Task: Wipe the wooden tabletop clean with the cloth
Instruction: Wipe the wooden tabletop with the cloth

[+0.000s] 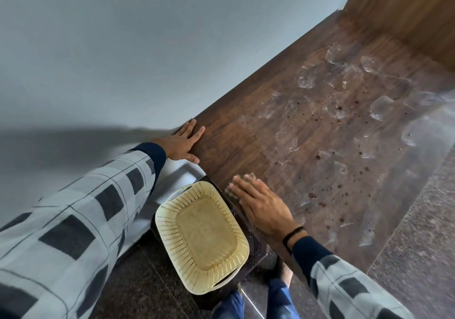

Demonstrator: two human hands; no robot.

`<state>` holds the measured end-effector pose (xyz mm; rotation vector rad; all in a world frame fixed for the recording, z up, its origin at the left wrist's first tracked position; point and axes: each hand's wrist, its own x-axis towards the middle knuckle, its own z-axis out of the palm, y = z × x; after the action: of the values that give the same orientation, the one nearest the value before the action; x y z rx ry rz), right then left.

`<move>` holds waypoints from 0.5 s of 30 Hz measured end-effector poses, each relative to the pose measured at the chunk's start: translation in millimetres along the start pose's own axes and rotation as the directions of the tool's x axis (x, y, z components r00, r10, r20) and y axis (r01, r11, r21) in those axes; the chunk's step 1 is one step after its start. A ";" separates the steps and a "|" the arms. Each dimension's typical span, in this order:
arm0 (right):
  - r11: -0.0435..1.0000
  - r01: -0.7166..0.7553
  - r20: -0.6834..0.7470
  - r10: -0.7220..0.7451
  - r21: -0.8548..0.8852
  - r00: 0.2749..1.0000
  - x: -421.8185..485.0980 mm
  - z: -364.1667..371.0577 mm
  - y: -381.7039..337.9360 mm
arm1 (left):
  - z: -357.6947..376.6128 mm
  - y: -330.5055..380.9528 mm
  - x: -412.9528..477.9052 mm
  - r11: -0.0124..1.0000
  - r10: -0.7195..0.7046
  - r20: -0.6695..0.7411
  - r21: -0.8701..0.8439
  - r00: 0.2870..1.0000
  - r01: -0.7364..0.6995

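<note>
1. Two hands are at the wooden desk (229,134). Our left hand (183,143) lies flat on its corner edge, at 10 o'clock from the right one, with the fingers straight and holding nothing.
2. Our right hand (261,207) is spread wide, palm down, and presses the cloth (247,178) onto the wood. The fingers lie straight over it rather than curling round it.
3. The cloth sits at the desk's near edge, about 6 o'clock from the middle of the view. Most of it is hidden under the fingers, and only a scrap shows past the fingertips at 11 o'clock.
4. We judge the wiping to be at an early stage.
   - The strip of wood between our two hands looks dark and free of marks.
   - From there toward 1 to 3 o'clock the top carries whitish smears (305,82) and dark spots (317,157).
   - That marked area is the larger share of the desk, so most of the work is left.
5. Our count:
   - One cloth.
   - One yellow slotted basket (172,205), at 8 o'clock from the right hand, below the desk's edge on a dark stand (254,243).
   - One black wristband (293,236) on the right wrist.
   - More than a dozen smears.
   - Dark spots by the dozen, too many and too small for an exact tally.
</note>
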<state>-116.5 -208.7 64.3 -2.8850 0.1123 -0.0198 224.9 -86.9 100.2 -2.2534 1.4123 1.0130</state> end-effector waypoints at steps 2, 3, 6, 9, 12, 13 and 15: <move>0.972 -0.230 -0.057 0.233 0.045 0.971 12.5 -6.3 11.3 | -1.0 0.9 1.2 1.000 0.008 0.009 -0.012 1.000 -0.008; 0.926 -0.364 -0.066 0.371 0.098 0.926 20.5 -7.7 5.1 | -1.5 1.0 0.9 1.000 0.008 0.007 -0.018 1.000 -0.008; 0.929 -0.353 -0.052 0.361 0.113 0.931 21.2 3.3 -30.0 | -2.6 1.3 -2.5 1.000 0.006 0.001 -0.006 1.000 -0.006; 0.999 -0.032 -0.015 0.033 0.034 0.999 -19.2 6.0 -19.4 | -3.2 3.2 -5.5 1.000 0.000 0.000 -0.001 1.000 0.000; 0.989 -0.147 -0.037 0.148 0.012 0.988 -20.2 -1.6 9.1 | -3.3 4.6 -4.3 1.000 0.001 0.000 0.005 1.000 -0.001; 0.954 -0.293 -0.057 0.297 0.063 0.953 -11.6 -3.6 8.4 | -4.5 5.2 -4.2 1.000 -0.001 0.007 0.005 1.000 0.001; 0.876 -0.464 -0.068 0.475 0.132 0.878 2.8 -3.1 -7.9 | -6.5 6.3 -5.5 1.000 -0.009 0.012 -0.004 1.000 0.010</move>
<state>-113.2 -202.1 69.3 -2.6652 0.8024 -0.0748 220.6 -90.0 109.4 -2.2509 1.3948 1.0251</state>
